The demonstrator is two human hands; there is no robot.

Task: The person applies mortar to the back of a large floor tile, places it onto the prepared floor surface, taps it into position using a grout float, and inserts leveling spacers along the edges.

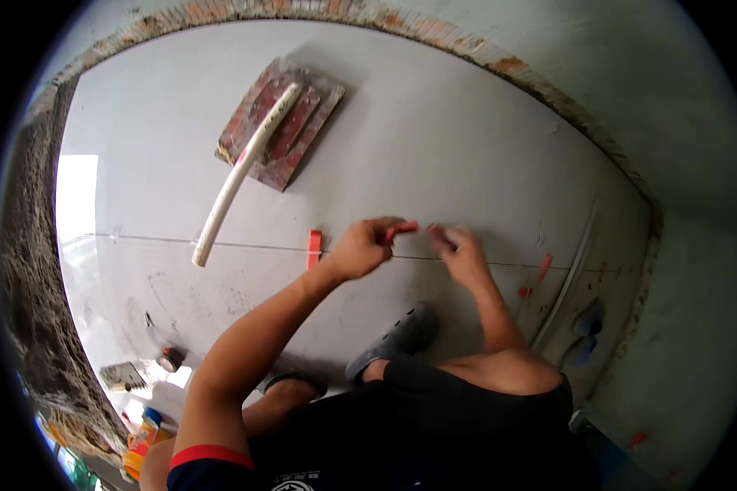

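Observation:
Over the joint between pale floor tiles [368, 155], my left hand [360, 250] has its fingers closed round a red plastic tile-levelling wedge [401, 230]. Just to its right, my right hand [466, 260] pinches a small red plastic piece [436, 232], blurred by motion. A narrow gap separates the two red pieces. To the left of my left hand, an orange-red wedge [314, 249] sits across the joint. More red wedges [546, 267] are along the joint on the right, and a red piece [525, 292] lies below them.
A white pipe [246, 172] lies across a stained reddish block [280, 123] at the far left. A notched trowel [123, 377] and tape measure [170, 358] are at lower left. My dark clog [405, 335] is below my hands. A long pale strip [567, 282] lies right, near the wall [696, 147].

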